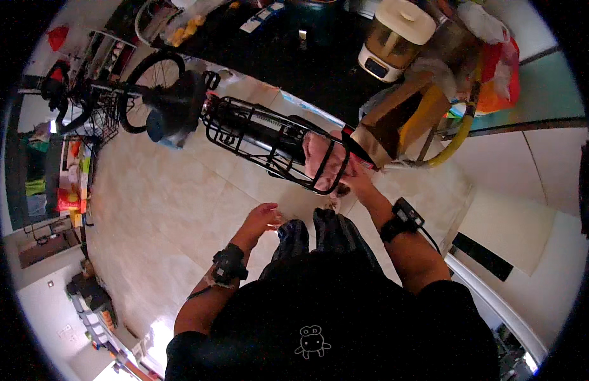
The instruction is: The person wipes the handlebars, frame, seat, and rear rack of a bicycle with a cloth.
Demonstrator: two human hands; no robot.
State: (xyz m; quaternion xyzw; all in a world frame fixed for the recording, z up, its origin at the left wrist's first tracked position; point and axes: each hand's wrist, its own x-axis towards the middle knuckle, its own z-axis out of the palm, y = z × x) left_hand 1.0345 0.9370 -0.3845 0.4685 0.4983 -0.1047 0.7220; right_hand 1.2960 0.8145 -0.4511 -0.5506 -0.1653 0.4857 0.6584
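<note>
A bicycle with a black metal rear rack [244, 154] stands in front of me, its handlebar at the far left and its rear end towards my right hand. Beneath the rack bars at the rear end is a bunched pink cloth [318, 152]. My right hand [357, 178] is closed on the cloth's near right side, beside the red rear light [363, 161]; its fingertips are partly hidden. My left hand [263, 219] hangs in the air over the floor, nearer to me than the rack, with fingers stretched out and nothing held. Black bands sit on both wrists.
Behind the bicycle runs a dark tabletop [326, 66] with a cream-lidded appliance [396, 38]. A cardboard box [380, 130] and a curved yellow tube [456, 140] are right of the rear end. Shelves with packages [72, 197] line the left. Pale tiles [155, 209] cover the floor.
</note>
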